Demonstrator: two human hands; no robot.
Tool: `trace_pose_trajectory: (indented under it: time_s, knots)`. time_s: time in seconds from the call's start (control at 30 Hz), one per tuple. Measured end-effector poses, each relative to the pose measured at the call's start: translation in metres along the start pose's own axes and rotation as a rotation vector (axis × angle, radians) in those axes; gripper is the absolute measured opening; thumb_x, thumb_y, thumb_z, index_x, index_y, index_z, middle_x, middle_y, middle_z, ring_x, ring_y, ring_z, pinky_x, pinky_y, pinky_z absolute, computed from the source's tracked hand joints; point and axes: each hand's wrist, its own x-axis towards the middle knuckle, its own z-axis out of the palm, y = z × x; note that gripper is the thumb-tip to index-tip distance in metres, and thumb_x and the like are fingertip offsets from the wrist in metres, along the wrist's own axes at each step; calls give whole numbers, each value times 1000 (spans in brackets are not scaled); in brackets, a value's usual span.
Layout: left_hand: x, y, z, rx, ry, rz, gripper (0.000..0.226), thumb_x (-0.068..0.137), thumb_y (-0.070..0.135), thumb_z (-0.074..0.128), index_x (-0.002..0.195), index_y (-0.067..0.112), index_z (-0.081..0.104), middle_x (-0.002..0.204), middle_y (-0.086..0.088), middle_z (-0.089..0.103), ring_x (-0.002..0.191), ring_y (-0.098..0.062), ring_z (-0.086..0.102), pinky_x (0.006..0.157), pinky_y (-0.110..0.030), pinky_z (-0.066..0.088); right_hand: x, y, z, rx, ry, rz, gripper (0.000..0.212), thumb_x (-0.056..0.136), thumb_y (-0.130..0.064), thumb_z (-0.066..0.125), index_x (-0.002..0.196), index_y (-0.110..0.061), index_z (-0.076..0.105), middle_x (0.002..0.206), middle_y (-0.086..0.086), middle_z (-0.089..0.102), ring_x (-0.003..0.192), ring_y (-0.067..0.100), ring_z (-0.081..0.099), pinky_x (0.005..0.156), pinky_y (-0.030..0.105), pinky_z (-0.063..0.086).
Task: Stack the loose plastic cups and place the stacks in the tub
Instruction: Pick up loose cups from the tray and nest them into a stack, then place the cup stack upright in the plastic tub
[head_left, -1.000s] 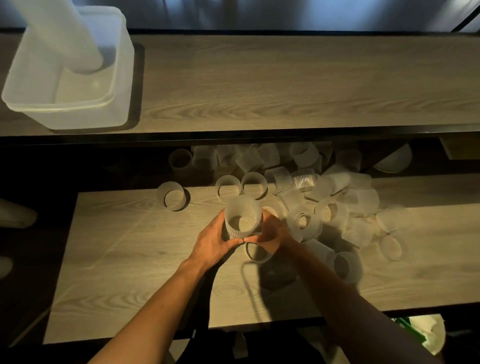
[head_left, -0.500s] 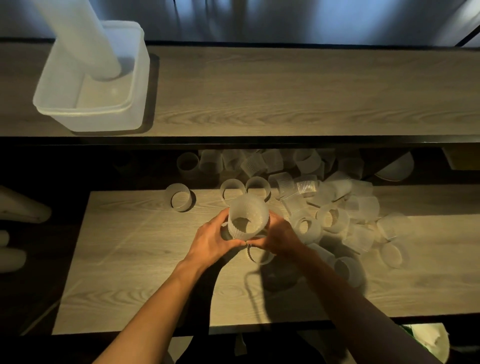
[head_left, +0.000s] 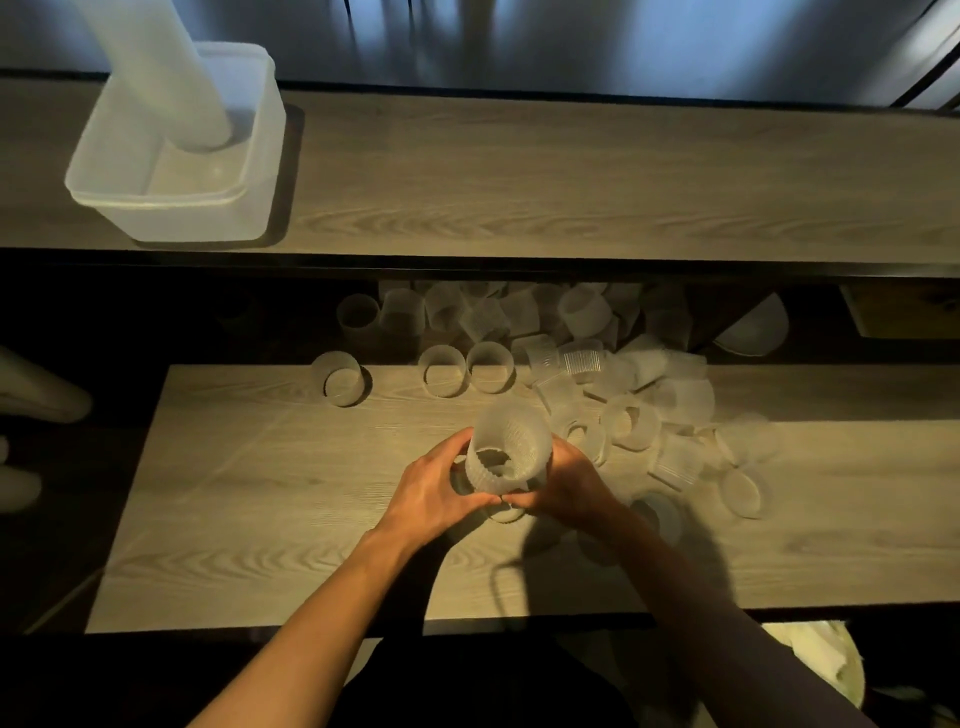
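Both hands wrap a short upright stack of ribbed translucent cups (head_left: 508, 448) at the middle of the lower wooden table. My left hand (head_left: 434, 493) grips its left side and my right hand (head_left: 569, 483) its right side, fingertips meeting at the base over another cup lying under the stack. A heap of loose translucent cups (head_left: 623, 410) spreads to the right and behind. The white plastic tub (head_left: 156, 202) sits at the far left of the upper shelf, with a tall stack of cups (head_left: 156, 73) leaning inside it.
Three separate cups (head_left: 340, 376) stand along the lower table's back edge. Pale cup stacks (head_left: 36, 389) lie at the left edge. A dark gap divides the upper shelf (head_left: 571, 182) from the lower table (head_left: 260, 519). A white bowl-like object (head_left: 753, 327) sits at the right.
Both hands keep hold of the cup stack at the same spot. The view has shifted, so the tub appears further right and lower.
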Motion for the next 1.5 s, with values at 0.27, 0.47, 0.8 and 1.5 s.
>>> trace_pose_trajectory:
  time_s: [0.27,0.47,0.8,1.5]
  knots:
    - [-9,-1,15,-17,21,-3,91,64,48,91,141,32,46,127,15,60,106,-2,56,88,-17,48,-8,13,8,-48,91,-174,85,70,-50,83,125,8,55,110,21,68,99,27,67,88,29,56]
    - [-16,-3,27,4,35,23,91,65,49,90,142,32,45,129,19,57,112,1,53,96,-22,48,-20,25,12,-62,126,-181,88,79,-66,71,124,9,59,115,21,66,107,27,62,95,33,54]
    - [-23,-13,49,49,34,-37,87,68,49,87,142,35,43,127,21,56,113,2,52,94,-22,45,-26,37,27,39,55,-212,68,78,-42,86,118,9,62,113,23,63,105,34,64,91,41,55]
    - [-30,-28,29,-52,124,-203,94,57,61,88,136,31,47,108,28,52,108,-3,54,90,-24,48,9,-14,26,65,-305,263,82,63,-56,89,132,-31,54,125,-4,63,115,12,59,99,43,53]
